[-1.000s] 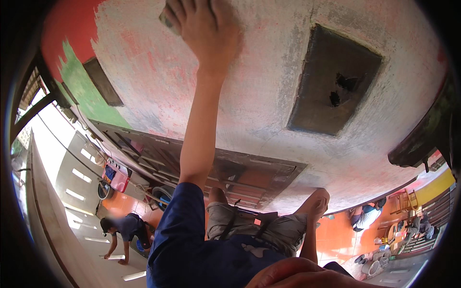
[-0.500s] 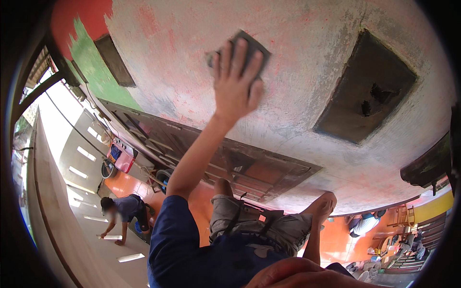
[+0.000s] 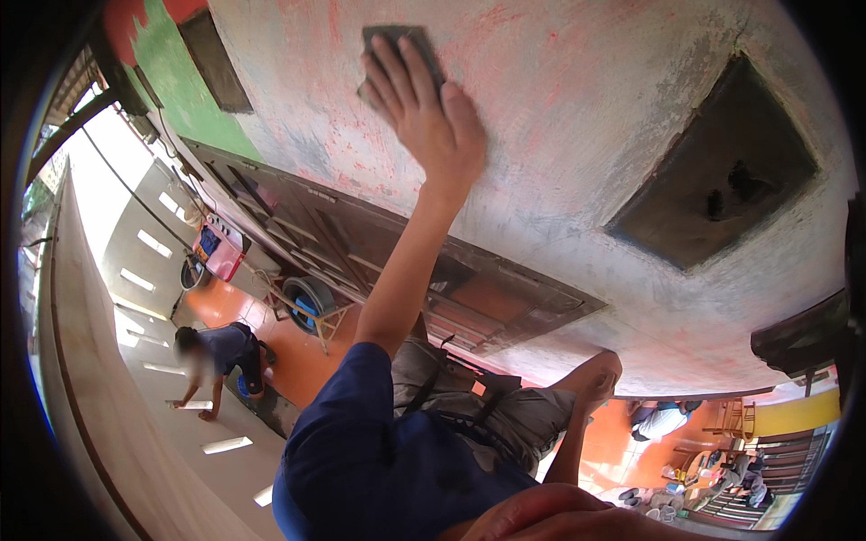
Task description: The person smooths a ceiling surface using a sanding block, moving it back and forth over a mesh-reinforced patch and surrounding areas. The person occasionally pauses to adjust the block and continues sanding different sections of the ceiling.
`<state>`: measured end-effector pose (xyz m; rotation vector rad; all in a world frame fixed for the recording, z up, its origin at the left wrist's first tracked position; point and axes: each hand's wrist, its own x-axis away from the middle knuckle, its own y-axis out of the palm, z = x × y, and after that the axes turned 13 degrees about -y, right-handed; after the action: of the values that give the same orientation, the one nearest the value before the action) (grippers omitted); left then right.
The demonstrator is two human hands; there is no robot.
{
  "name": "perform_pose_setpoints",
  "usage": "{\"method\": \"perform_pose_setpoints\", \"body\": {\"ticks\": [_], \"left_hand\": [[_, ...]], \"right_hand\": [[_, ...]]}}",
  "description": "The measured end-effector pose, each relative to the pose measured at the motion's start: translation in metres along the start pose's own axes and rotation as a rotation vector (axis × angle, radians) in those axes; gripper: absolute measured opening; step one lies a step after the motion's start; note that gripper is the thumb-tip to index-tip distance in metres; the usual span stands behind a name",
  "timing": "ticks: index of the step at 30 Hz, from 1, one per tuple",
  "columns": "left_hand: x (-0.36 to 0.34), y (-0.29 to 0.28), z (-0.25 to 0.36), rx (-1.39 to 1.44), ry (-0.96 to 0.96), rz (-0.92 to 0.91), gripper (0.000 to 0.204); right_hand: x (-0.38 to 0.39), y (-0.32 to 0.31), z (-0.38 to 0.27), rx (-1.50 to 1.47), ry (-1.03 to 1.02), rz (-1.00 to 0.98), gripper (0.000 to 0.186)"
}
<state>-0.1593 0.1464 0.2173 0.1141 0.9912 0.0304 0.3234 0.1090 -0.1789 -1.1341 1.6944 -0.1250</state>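
My left hand (image 3: 424,113) is raised and pressed flat on a dark grey sanding block (image 3: 397,50), holding it against a rough wall (image 3: 559,117) of grey plaster with worn red paint. The fingers spread over the block, which shows only at its top edge and corners. My blue sleeve (image 3: 361,451) leads up to that arm. My right hand (image 3: 597,374) rests low on the same wall, its fingers curled and nothing seen in it.
A dark square recess (image 3: 722,180) sits in the wall to the right, a smaller dark panel (image 3: 212,59) by a green patch on the left. Below runs a brown slatted door (image 3: 406,270). A person in blue (image 3: 221,356) crouches on the orange floor.
My left hand has slid the block across the wall, first down and to the right, then slightly back up. The view has swung, bringing the square recess lower right.
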Motion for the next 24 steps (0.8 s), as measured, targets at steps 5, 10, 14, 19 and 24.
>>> {"method": "perform_pose_setpoints", "body": {"ticks": [5,10,14,19,24], "left_hand": [[-0.001,0.031,0.095,0.112,0.338,-0.252,0.052],[0.140,-0.001,0.058,-0.149,0.537,-0.384,0.050],[0.120,-0.019,-0.027,-0.176,0.516,-0.436,0.051],[-0.051,-0.030,-0.100,-0.094,0.335,-0.058,0.066],[-0.030,-0.060,-0.172,0.144,-0.439,0.063,0.068]], "right_hand": [[0.000,0.002,-0.002,0.068,-0.025,0.016,0.017],[0.005,-0.001,0.006,-0.028,0.009,-0.036,0.019],[0.003,0.006,0.013,0.057,-0.069,-0.076,0.020],[-0.003,0.017,0.016,0.134,-0.138,-0.140,0.021],[0.000,0.012,0.012,0.095,-0.054,-0.087,0.017]]}}
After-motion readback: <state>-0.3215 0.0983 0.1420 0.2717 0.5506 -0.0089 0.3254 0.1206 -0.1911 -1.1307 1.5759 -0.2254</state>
